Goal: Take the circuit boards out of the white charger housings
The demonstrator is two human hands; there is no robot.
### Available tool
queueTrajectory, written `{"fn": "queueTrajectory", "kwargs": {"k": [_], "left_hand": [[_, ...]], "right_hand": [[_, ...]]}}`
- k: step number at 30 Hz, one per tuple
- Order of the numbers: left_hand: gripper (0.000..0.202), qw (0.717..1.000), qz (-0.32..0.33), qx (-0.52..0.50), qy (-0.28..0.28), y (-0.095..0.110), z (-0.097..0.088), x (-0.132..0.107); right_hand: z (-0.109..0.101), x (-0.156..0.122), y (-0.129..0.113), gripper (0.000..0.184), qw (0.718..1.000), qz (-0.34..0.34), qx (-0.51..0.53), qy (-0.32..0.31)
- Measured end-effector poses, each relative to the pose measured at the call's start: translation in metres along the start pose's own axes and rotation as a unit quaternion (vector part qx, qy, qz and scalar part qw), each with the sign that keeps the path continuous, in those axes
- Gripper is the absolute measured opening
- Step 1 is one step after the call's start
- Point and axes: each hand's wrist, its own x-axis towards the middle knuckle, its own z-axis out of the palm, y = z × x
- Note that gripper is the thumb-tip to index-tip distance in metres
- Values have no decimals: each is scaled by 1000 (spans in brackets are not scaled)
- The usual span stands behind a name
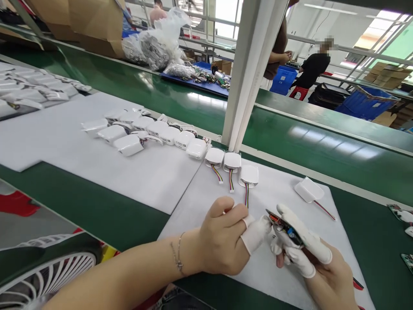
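Note:
My right hand (318,254), with white finger cots on several fingers, grips a small circuit board (290,232) bearing a blue component and an orange part. The board is tilted, and my fingers cover much of it. My left hand (226,241) is closed, its cot-covered fingertips pinched together at the board's left end. What lies between those fingertips is hidden. Just beyond my hands, a white plastic housing (249,175) trails a multicoloured ribbon of wires (247,194). Two similar housings (232,160) (214,156) with wire leads sit to its left.
A lone white housing (309,189) with a red lead lies at right on the white mat (193,215). Several white housings (129,144) form rows farther left. A pale post (247,77) rises behind the mat. Circuit boards (402,215) lie at the right edge. Other people work in the background.

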Motion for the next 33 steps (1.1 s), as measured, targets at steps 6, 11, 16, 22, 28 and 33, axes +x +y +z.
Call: {"fn": "queueTrajectory", "kwargs": {"k": [6, 11, 16, 22, 28, 33], "left_hand": [[15, 999, -3, -3, -33, 1, -2, -1], [20, 999, 32, -8, -2, 0, -2, -2], [21, 998, 53, -9, 19, 2, -5, 0], [22, 996, 91, -3, -16, 1, -15, 3], [27, 992, 103, 1, -76, 2, -22, 1], [27, 990, 117, -1, -73, 3, -21, 1]], "right_hand": [[2, 9, -10, 19, 991, 71, 98, -58], [0, 4, -13, 16, 987, 65, 116, -88], [7, 7, -20, 19, 979, 32, 188, -71], [16, 7, -20, 15, 975, 37, 217, -22], [13, 6, -20, 27, 982, 7, 175, -76], [11, 8, -22, 32, 986, -1, 130, -100]]}}
